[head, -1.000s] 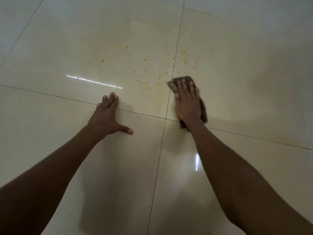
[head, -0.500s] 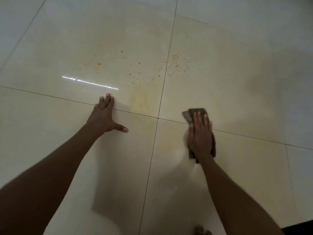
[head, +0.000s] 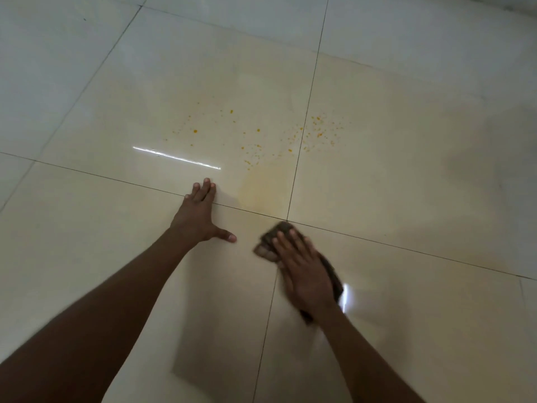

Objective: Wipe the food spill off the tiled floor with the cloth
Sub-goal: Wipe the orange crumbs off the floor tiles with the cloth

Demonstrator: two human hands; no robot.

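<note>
While left hand (head: 197, 218) braces, right hand (head: 305, 269) presses cloth (head: 271, 238) flat.

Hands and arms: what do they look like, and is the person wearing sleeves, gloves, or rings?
Both arms are bare as far as the view shows: no sleeves in sight. The left hand wears no glove, ring or watch, and its short nails show on the fingers and thumb. The right hand is bare too, with no glove, ring or wristband; it is a little blurred, so fine details there are hard to tell.

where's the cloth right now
In the head view, the brown cloth lies under the right hand, at the tile-joint crossing, right of the left hand.
</note>
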